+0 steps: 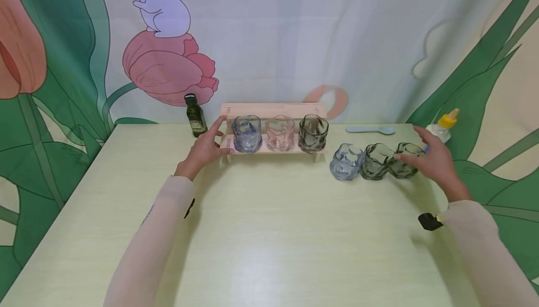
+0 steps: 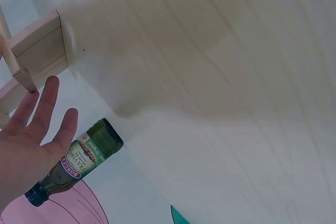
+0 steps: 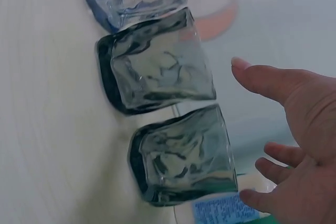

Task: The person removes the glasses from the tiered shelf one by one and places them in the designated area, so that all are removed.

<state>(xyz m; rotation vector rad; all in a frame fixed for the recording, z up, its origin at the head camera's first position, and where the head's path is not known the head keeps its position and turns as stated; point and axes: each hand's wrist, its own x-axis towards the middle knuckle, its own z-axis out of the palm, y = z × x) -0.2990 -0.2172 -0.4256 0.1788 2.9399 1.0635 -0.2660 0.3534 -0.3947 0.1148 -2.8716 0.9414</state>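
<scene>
A small two-tier wooden rack (image 1: 273, 109) stands at the back of the table, bearing a blue glass (image 1: 247, 134), a pink glass (image 1: 280, 134) and a dark grey glass (image 1: 313, 134). At its left end, my left hand (image 1: 204, 149) touches the wood with fingers extended, as the left wrist view shows. To the right, a light blue glass (image 1: 346, 163) and two grey glasses, one in the middle (image 1: 375, 163) and one at the end (image 3: 184, 156), stand in a row. Beside the end glass my right hand (image 1: 435, 159) is spread, apart from it in the right wrist view.
A dark green oil bottle (image 2: 81, 158) stands left of the rack. A pale blue spoon (image 1: 370, 130) lies behind the row of glasses. Behind my right hand is a clear bottle with a yellow cap (image 1: 448, 120). A printed curtain (image 1: 269, 40) hangs along the back edge.
</scene>
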